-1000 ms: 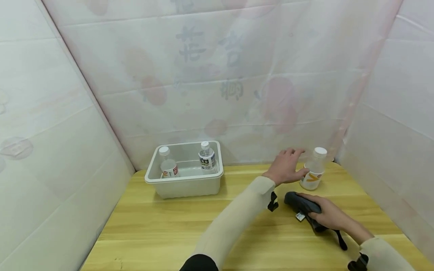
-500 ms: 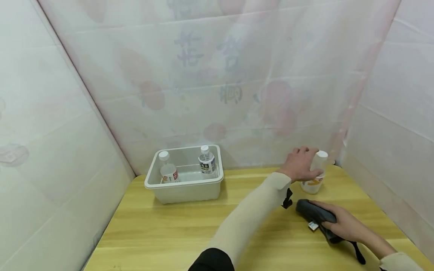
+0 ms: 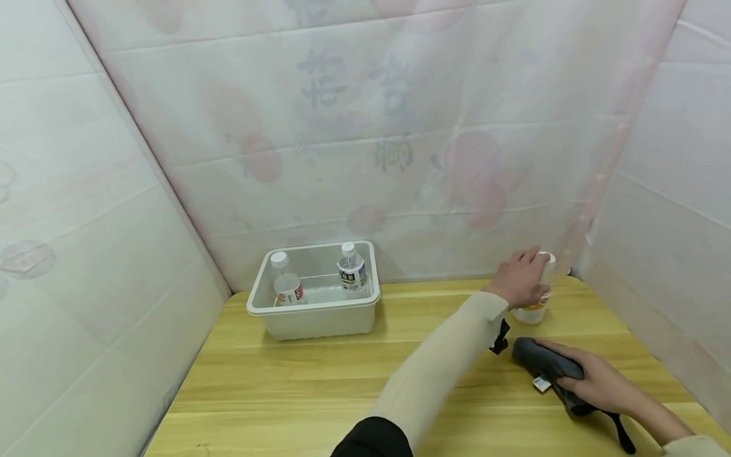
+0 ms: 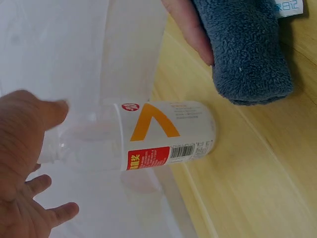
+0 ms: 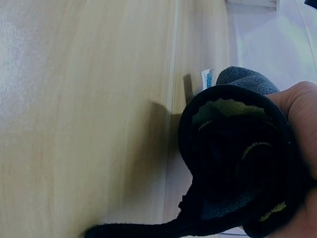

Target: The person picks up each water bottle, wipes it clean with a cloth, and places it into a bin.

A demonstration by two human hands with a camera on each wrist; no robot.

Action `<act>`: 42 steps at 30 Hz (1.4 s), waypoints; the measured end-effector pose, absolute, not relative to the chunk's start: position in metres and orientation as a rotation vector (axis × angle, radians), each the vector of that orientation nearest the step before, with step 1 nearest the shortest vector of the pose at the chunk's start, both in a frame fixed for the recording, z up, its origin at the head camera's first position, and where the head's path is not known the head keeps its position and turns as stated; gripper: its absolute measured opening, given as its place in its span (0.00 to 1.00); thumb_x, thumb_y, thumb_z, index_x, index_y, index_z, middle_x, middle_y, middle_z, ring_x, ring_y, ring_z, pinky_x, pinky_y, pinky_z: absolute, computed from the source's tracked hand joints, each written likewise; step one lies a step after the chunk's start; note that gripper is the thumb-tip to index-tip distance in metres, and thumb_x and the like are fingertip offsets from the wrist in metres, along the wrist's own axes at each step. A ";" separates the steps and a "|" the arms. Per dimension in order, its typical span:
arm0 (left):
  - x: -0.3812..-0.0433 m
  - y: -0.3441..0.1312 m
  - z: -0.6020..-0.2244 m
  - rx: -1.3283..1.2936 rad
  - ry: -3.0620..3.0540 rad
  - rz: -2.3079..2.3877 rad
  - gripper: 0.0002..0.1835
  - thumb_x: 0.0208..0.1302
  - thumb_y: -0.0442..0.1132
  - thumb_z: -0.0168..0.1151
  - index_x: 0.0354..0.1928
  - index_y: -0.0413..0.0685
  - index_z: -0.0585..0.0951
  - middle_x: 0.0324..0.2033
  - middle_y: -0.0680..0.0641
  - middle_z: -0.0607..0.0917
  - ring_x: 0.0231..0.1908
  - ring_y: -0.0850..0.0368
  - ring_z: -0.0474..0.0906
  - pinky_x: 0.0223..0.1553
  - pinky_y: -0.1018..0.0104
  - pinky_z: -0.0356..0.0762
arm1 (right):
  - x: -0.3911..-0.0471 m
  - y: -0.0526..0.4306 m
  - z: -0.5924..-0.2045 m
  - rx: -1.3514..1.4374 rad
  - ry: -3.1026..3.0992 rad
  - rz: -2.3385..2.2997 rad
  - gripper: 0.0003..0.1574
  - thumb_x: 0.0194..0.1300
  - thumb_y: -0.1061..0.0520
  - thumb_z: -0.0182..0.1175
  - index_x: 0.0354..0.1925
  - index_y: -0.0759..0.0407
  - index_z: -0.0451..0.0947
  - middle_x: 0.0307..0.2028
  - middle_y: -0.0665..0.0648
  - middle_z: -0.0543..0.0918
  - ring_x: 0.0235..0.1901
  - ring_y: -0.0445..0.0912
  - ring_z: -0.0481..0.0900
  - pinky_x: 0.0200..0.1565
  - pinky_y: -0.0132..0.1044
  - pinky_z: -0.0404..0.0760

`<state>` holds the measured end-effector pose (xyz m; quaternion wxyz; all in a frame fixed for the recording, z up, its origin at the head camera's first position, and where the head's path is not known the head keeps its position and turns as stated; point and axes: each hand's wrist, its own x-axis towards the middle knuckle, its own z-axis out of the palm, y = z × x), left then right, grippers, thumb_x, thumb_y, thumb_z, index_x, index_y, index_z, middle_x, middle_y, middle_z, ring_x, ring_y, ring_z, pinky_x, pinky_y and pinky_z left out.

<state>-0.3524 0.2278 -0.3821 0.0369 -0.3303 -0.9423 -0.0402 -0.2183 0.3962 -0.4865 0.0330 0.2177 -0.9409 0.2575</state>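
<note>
My left hand [image 3: 518, 281] is at the top of a clear plastic bottle [image 3: 531, 315] with a white cap and an orange-marked label. In the left wrist view, the thumb and fingers are spread around the neck end of the upright bottle [image 4: 163, 134], not closed on it. My right hand [image 3: 599, 381] grips a rolled dark blue-grey towel [image 3: 548, 362] with a small white tag. From the right wrist, the end of the towel [image 5: 237, 99] shows dark edging, and a black strap hangs from it.
A white plastic bin [image 3: 320, 320] stands at the back left of the wooden table [image 3: 274, 393]. Inside it are two white-capped bottles, one at the left [image 3: 287, 287] and one at the right [image 3: 352, 273]. Printed sheets [image 3: 228, 127] wall the table at the back and sides.
My left hand has moved right, from beside the bottle to its cap and neck. My right hand has shifted right and slightly nearer, still holding the towel.
</note>
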 end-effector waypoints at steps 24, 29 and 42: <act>-0.348 0.216 -0.380 -1.126 -2.724 -0.285 0.14 0.77 0.46 0.52 0.60 0.60 0.69 0.57 0.58 0.78 0.51 0.69 0.78 0.47 0.82 0.77 | -0.221 0.390 -0.479 0.660 -2.910 0.789 0.42 0.59 0.61 0.71 0.71 0.58 0.70 0.61 0.71 0.80 0.51 0.23 0.72 0.36 0.28 0.75; -0.347 0.206 -0.378 -1.155 -2.698 -0.255 0.14 0.78 0.48 0.51 0.60 0.60 0.69 0.55 0.57 0.77 0.49 0.68 0.78 0.47 0.81 0.77 | -0.225 0.391 -0.475 0.664 -2.923 0.806 0.43 0.60 0.61 0.71 0.72 0.58 0.69 0.61 0.73 0.79 0.50 0.23 0.73 0.35 0.28 0.74; -0.357 0.162 -0.377 -1.065 -2.705 -0.307 0.21 0.80 0.49 0.48 0.70 0.62 0.67 0.61 0.54 0.75 0.54 0.62 0.77 0.48 0.76 0.80 | -0.239 0.395 -0.463 0.631 -2.993 0.918 0.43 0.65 0.63 0.66 0.75 0.61 0.63 0.63 0.80 0.74 0.35 0.33 0.74 0.29 0.32 0.69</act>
